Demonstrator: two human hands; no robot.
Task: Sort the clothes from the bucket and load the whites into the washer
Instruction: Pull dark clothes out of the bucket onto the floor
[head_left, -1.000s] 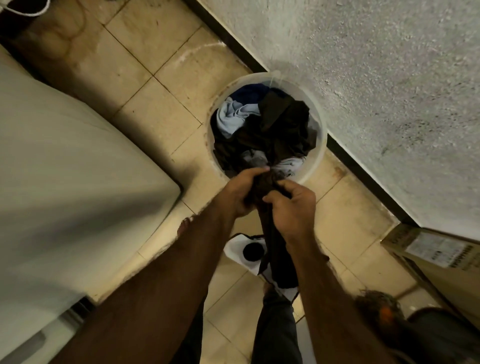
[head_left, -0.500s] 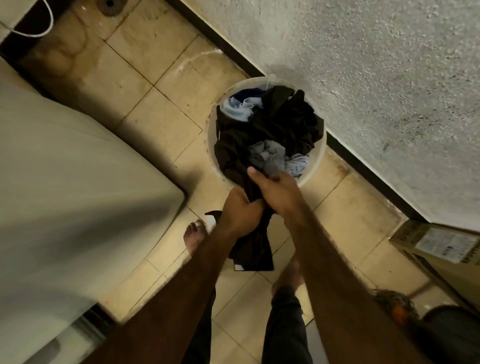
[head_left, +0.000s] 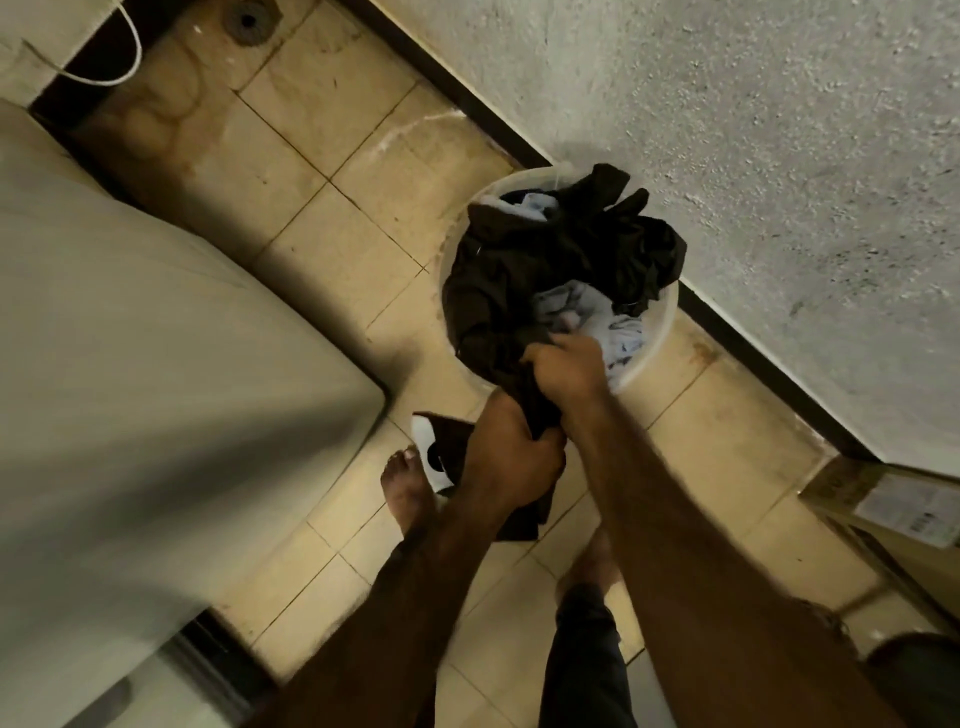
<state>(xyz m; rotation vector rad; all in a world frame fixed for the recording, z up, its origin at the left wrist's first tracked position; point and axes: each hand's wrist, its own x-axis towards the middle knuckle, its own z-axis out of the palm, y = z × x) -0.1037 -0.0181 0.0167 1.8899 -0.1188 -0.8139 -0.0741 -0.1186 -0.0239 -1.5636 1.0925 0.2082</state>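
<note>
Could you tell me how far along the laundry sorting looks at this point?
Early. Done: one dark-and-white piece seems set aside on the floor. In hand: left hand and right hand both grip a dark garment that trails out of the bucket. Left: the bucket holds more dark clothes and pale blue pieces; no whites visibly loaded, and the washer shows no open lid.
</note>
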